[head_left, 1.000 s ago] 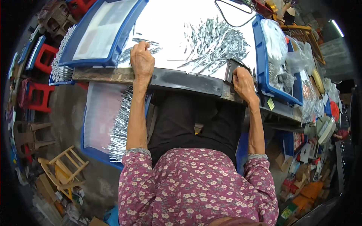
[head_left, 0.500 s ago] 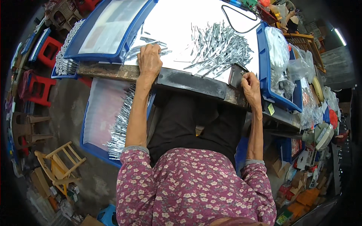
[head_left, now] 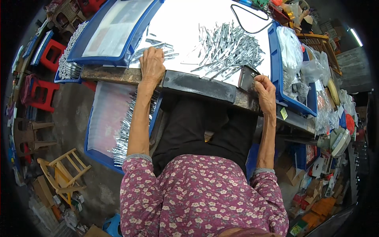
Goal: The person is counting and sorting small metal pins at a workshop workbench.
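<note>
The left hand (head_left: 151, 65) is laid flat, fingers spread, on a small bunch of metal strips (head_left: 158, 49) at the near edge of the white table (head_left: 185, 23), gripping nothing. The right hand (head_left: 265, 90) is closed on a small dark metal block (head_left: 248, 77) at the table edge. A large heap of strips (head_left: 229, 49) is seen between the hands, beside a blue tray (head_left: 276, 59).

We see red plastic stools (head_left: 44, 93) and a wooden folding chair (head_left: 63, 173) on the floor at left, a black cable (head_left: 252, 24) looping across the white tabletop, and clear plastic bags (head_left: 294, 51) at right.
</note>
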Demonstrator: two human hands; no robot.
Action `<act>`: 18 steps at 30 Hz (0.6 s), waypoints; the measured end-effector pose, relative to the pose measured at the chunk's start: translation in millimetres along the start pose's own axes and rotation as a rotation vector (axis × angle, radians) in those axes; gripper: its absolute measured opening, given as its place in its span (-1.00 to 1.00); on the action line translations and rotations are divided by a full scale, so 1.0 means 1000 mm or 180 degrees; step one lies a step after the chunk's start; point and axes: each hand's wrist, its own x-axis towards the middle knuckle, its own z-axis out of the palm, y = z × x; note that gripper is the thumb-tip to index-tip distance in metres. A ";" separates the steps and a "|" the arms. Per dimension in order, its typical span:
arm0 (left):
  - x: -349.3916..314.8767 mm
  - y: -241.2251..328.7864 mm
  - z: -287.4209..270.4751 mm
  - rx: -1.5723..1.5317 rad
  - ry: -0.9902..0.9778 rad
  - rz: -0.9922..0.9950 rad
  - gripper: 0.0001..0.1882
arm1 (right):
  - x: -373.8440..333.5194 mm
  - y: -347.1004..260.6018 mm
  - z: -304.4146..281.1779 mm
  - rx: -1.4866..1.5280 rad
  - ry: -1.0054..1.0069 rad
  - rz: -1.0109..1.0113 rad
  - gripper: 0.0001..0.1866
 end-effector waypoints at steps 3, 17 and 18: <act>0.000 -0.004 0.005 0.0283 -0.0055 0.0148 -0.95 | -0.002 0.001 -0.001 0.0174 -0.0059 -0.0070 -0.87; 0.003 0.070 0.002 -0.1757 0.0290 0.0193 -0.92 | -0.012 -0.006 0.011 0.0264 0.0426 -0.0282 -0.87; 0.002 0.086 0.000 -0.1806 0.0257 0.0228 -0.92 | -0.013 -0.008 0.011 0.0228 0.0515 -0.0317 -0.86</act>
